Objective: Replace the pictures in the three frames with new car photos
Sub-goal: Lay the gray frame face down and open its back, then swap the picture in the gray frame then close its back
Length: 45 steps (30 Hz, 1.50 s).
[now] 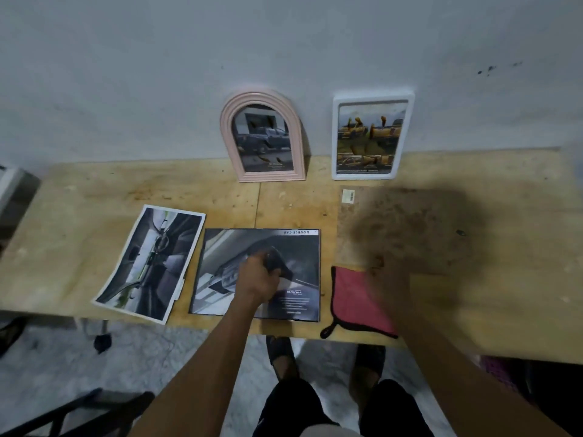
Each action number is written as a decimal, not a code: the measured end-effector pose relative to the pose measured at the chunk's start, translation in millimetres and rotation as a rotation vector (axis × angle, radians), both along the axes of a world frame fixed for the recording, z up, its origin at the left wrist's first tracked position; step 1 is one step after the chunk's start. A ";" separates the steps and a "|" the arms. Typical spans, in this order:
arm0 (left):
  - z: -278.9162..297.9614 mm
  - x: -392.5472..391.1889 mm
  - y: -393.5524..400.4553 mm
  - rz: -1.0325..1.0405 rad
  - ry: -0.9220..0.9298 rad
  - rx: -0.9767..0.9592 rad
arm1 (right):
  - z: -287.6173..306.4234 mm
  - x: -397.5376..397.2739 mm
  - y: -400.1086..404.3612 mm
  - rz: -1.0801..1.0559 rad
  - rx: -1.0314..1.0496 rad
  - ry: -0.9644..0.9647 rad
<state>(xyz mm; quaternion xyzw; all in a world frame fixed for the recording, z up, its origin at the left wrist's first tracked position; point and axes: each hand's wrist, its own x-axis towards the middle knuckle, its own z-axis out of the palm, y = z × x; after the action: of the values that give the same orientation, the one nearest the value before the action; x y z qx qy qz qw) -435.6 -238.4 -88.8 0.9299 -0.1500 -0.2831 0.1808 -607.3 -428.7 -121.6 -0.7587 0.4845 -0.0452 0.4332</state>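
A black frame (299, 247) lies flat at the table's front edge, and the car picture in it reads upside down to me. My left hand (260, 274) rests on that picture with its fingers curled round a small dark grey object (279, 264). A loose car photo (148, 263) lies to the left of the frame. To its right lies a brown backing board (344, 234), and over it my right hand (410, 234) is only a blur. A pink arched frame (225, 130) and a white frame (335, 137) lean on the wall, each with a car picture in it.
A red cloth with a black edge (350, 298) lies at the table's front edge under my right forearm. The wooden table (94, 197) stands against a grey wall. My feet show under the edge, and a dark chair (104, 408) stands at the lower left.
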 end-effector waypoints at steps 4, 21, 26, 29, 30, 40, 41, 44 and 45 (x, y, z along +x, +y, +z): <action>-9.1 29.4 86.3 0.154 -0.050 0.035 | 3.6 32.6 73.9 0.046 0.061 0.032; -43.7 68.8 142.5 0.006 -0.129 0.111 | -19.5 74.1 169.9 0.121 -0.160 0.455; -46.4 75.5 134.5 0.190 -0.063 -0.006 | -23.5 74.0 171.3 0.128 -0.165 0.473; -48.4 87.6 132.8 0.306 -0.044 -0.067 | -24.9 74.0 168.9 0.129 -0.151 0.461; -48.2 91.0 132.7 0.334 -0.030 -0.069 | -25.2 73.7 168.4 0.123 -0.141 0.458; -36.7 104.9 131.3 0.505 0.038 -0.117 | -22.4 73.2 168.4 0.103 -0.114 0.429; -35.9 104.4 130.8 0.490 0.012 -0.103 | -21.6 73.5 168.1 0.095 -0.104 0.416; -29.5 99.7 130.6 0.471 -0.061 -0.052 | -19.2 73.6 168.1 0.078 -0.082 0.384; -29.1 97.8 131.8 0.450 -0.101 -0.039 | -17.9 74.2 168.3 0.069 -0.079 0.381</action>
<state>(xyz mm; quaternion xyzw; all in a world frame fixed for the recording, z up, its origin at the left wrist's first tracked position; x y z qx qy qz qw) -337.9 -106.5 -117.8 0.9493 0.0469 -0.1856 0.2494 -533.1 -260.4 -139.5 -0.7862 0.5290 0.0950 0.3050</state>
